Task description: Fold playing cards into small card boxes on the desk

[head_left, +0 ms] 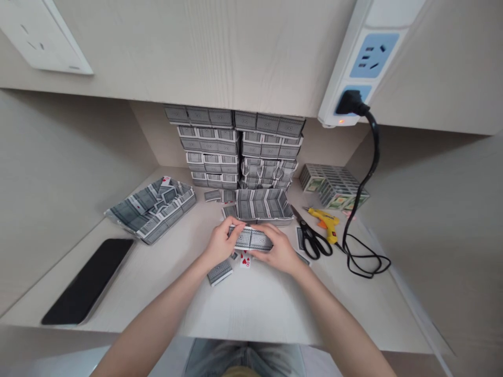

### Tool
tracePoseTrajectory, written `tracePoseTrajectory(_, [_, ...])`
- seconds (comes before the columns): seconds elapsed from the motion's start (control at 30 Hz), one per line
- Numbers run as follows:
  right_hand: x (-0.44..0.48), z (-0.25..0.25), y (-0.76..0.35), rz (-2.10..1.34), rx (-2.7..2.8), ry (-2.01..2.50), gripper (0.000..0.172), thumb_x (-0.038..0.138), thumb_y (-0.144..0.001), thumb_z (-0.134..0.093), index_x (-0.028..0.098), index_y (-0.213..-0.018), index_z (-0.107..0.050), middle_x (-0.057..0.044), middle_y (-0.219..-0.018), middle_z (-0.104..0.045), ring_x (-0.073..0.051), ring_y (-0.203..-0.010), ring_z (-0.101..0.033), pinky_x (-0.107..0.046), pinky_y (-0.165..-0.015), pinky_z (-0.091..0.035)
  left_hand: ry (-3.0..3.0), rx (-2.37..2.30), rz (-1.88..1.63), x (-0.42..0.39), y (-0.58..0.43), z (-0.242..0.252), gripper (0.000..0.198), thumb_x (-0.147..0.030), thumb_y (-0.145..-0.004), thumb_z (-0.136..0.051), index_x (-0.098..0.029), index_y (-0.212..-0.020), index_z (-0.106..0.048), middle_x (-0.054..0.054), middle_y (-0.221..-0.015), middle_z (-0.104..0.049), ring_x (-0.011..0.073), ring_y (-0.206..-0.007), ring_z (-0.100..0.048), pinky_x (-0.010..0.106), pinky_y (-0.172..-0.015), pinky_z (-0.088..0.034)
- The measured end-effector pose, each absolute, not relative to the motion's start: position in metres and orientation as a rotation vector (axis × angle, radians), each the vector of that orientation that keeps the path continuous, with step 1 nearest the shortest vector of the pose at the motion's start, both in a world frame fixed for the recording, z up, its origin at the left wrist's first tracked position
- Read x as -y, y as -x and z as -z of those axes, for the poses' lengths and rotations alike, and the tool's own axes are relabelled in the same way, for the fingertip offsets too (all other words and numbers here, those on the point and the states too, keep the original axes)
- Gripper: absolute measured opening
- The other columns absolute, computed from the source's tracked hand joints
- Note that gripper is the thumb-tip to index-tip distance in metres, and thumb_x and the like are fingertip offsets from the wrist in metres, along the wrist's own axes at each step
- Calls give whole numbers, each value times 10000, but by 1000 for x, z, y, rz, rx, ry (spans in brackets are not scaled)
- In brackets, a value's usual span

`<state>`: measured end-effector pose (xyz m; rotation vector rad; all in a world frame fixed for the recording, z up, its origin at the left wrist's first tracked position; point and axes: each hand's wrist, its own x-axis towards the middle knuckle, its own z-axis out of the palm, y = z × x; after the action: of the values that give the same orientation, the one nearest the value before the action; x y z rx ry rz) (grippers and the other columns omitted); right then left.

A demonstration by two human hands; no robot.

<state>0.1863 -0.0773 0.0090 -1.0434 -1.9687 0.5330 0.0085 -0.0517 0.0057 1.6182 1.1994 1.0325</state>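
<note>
Between my two hands is a small block of grey-patterned playing cards (253, 239), held level above the desk. My left hand (220, 242) grips its left end, thumb along the top edge. On the other end, the fingers of my right hand (278, 248) are closed, with the thumb at the near side. Just beyond stands an open tray made of cards (264, 205). Below the block lies a face-up red heart card (245, 260), partly covered. A face-down stack of cards (220, 272) rests by my left wrist.
Stacked card boxes (212, 145) fill the back. A card tray with loose cards (167, 209) and a black phone (88, 280) are left. Black scissors (313, 240), a yellow glue gun (325, 222), its black cord (367, 183) and wrapped packs (334, 184) are right.
</note>
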Motion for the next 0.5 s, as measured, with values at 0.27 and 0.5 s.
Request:
tracePoseTrajectory(0.27, [77, -10, -187, -546, 1973, 1038, 534, 228, -628, -685, 229, -1128, -498, -70, -1050, -569, -208, -983, -534, -349, -858, -427, -1588, -1214, -1067, 51, -8, -6, 243, -425, -786, -478, -185, -803, -512, -82, -437, -443, 49, -278, -388, 151, -287, -307])
tracePoseTrajectory(0.5, [80, -9, -184, -563, 1974, 1076, 540, 238, -629, -684, 225, -1129, -482, -71, -1046, -567, -210, -978, -531, -351, -851, -423, -1575, -1181, -1053, 52, -10, -2, 237, -422, -799, -458, -188, -809, -495, -86, -456, -429, 44, -283, -357, 155, -292, -287])
